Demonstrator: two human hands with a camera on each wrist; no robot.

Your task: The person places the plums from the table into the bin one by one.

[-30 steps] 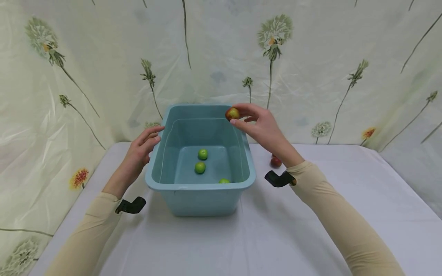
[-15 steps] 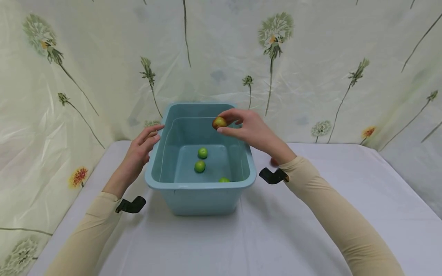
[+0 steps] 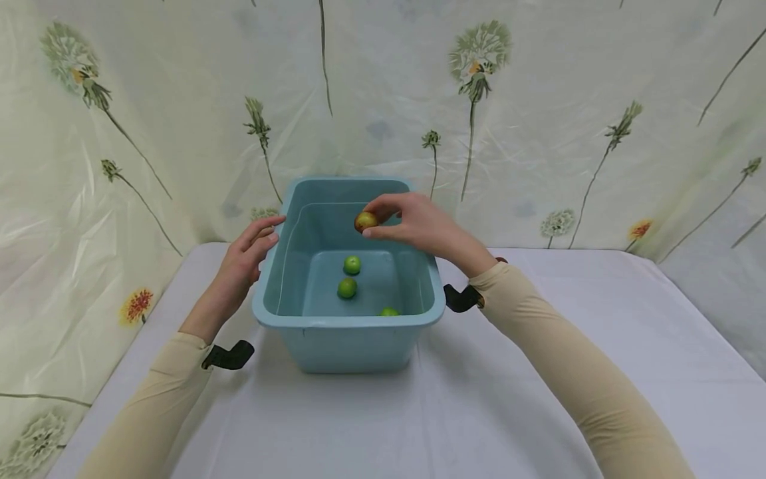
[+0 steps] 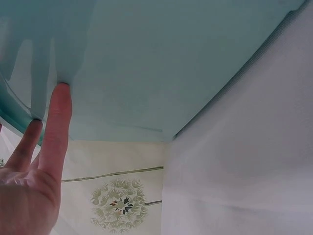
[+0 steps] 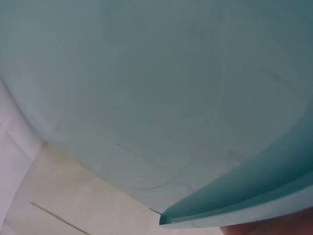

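My right hand (image 3: 419,223) pinches a small round red and yellow-green fruit (image 3: 366,221), plum-like in look, between thumb and fingertips. It holds the fruit over the inside of a light blue plastic tub (image 3: 359,323). Inside the tub lie a green fruit (image 3: 352,265), another green fruit (image 3: 347,287) and a third green fruit (image 3: 389,311), partly hidden by the near rim. Against the tub's left side, my left hand (image 3: 239,263) has its fingers extended; in the left wrist view its fingertips (image 4: 62,90) touch the outer wall. Only a sliver of the right hand (image 5: 269,226) shows in the right wrist view.
The tub stands on a white-covered table (image 3: 509,399). Behind it hangs a flower-patterned sheet (image 3: 371,80). A bit of a red thing (image 3: 501,259) peeks out behind the right sleeve. Each wrist carries a black camera mount (image 3: 230,355).
My right hand has moved left with the red and yellow-green fruit, from the tub's far right rim to over its inside. The red fruit on the table became mostly hidden. The left hand stays put.
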